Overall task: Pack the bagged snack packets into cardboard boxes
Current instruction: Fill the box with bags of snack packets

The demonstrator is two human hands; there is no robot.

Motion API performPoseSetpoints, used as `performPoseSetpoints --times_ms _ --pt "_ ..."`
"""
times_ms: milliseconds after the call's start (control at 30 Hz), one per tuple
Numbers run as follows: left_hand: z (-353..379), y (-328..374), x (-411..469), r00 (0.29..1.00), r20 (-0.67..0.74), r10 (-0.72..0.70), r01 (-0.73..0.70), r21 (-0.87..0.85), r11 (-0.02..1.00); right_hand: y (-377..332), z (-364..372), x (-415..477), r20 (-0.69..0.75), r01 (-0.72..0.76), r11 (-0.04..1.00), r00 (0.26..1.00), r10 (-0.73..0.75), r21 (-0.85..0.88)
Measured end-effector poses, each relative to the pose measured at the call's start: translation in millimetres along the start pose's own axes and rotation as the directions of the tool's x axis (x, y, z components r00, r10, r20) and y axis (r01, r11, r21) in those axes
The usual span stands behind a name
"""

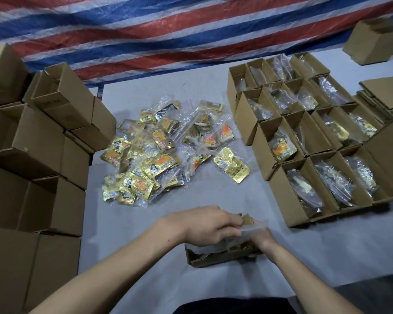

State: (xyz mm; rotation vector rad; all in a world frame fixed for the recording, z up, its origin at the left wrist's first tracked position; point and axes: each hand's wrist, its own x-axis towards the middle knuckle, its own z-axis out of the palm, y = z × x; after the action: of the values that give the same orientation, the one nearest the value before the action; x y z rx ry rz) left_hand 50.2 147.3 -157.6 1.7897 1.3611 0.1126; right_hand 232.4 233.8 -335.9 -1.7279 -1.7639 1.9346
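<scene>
Two hands at a small corrugated cardboard box [213, 260]: left hand [204, 225] curled round the crinkly clear bag [251, 228], right hand [264, 237] grip hidden so can't tell, bare grey tabletop [134, 223] all round.

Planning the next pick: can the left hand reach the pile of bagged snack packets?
Probably yes: only bare table lies between the left hand and the pile, though it holds a clear bag at the cardboard box.
</scene>
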Motion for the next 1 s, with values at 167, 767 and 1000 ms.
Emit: performPoseSetpoints --times_ms 167,767,1000 --pt "12 -12 11 1.0 0.019 0.007 -0.005 -0.063 0.998 -5 2 -7 0.018 -0.081 0.967 0.997 0.079 0.242" --pt "81 -86 53 0.887 0.031 -0.461 0.449 -0.297 0.843 -5 4 -7 -0.029 -0.189 0.982 0.982 0.189 -0.026" --pt "105 -91 62 0.796 0.04 -0.603 0.579 -0.337 0.742 -7 5 -12 -0.036 -0.199 0.98 0.979 0.198 -0.015"
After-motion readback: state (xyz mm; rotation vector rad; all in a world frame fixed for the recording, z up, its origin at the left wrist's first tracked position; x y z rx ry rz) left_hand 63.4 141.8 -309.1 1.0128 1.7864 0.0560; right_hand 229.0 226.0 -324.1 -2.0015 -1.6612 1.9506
